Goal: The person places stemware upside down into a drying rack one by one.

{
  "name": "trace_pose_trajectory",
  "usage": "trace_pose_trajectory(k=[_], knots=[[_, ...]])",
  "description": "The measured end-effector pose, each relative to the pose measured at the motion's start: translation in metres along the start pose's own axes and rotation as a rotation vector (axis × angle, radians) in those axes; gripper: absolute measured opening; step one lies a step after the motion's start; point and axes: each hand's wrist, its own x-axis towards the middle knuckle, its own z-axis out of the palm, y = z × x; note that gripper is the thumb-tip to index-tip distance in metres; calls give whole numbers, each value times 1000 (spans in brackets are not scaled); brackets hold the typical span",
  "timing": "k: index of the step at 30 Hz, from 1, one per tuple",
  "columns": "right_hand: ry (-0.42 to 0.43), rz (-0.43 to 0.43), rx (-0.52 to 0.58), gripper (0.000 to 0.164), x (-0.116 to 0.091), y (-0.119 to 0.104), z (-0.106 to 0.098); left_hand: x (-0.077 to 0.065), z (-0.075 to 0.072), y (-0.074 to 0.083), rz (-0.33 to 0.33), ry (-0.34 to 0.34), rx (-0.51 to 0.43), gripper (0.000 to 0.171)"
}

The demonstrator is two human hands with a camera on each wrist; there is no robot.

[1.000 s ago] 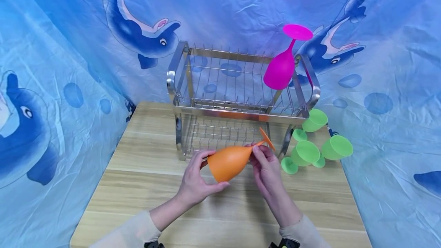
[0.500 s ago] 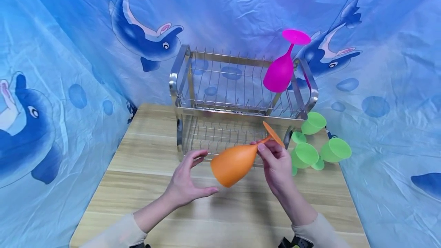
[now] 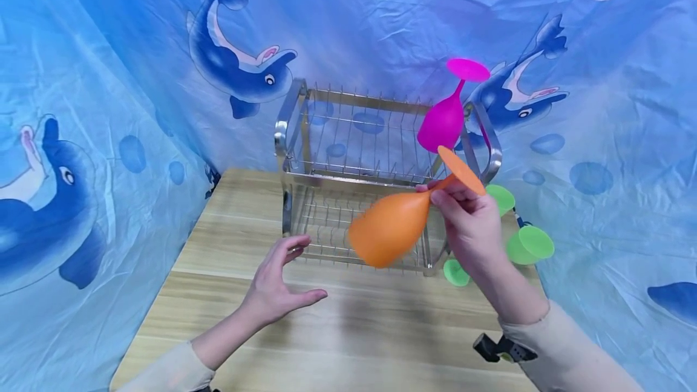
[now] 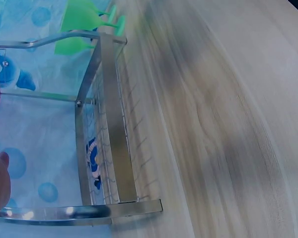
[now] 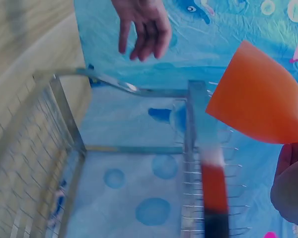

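Observation:
My right hand (image 3: 472, 225) pinches the stem of an orange goblet (image 3: 393, 227), tilted with its bowl down to the left and its foot up to the right. The goblet overlaps the front of the two-tier metal dish rack (image 3: 348, 179) in the head view. In the right wrist view the goblet's orange bowl (image 5: 263, 99) shows at the right, beside the rack's upper tier. My left hand (image 3: 274, 283) holds nothing, thumb and fingers spread apart, in front of the rack's lower left. A magenta goblet (image 3: 443, 123) rests upside down at the upper tier's right end.
Green goblets (image 3: 529, 245) stand on the wooden table (image 3: 218, 307) right of the rack, partly hidden behind my right hand. A blue curtain (image 3: 370, 29) printed with dolphins encloses the table's back and sides.
My left hand has let go of the orange goblet's bowl and drawn back to the left. My right hand has lifted the goblet up and to the right, toward the rack.

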Motion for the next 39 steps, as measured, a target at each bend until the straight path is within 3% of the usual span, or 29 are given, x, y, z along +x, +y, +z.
trace_pose_trajectory(k=[7,12,17,22,29,34,39], knots=[[-16,-25,-122,24,34,-23,6,-1,-2,-3,3,7,27,95],[-10,-72,-186,13,67,-35,15,0,-6,-3,-5,-1,93,97],[-8,-99,-313,16,103,-49,25,2,-14,-6,-12,-12,178,98],[-22,-92,-408,5,133,-56,29,2,-25,-8,-29,-11,225,98],[26,-8,-589,17,161,-39,20,1,-34,-14,-33,-7,265,97],[54,56,-737,19,169,-21,12,1,-37,-18,-33,-2,279,98],[52,77,-802,23,173,-7,9,1,-40,-23,-52,6,286,96]])
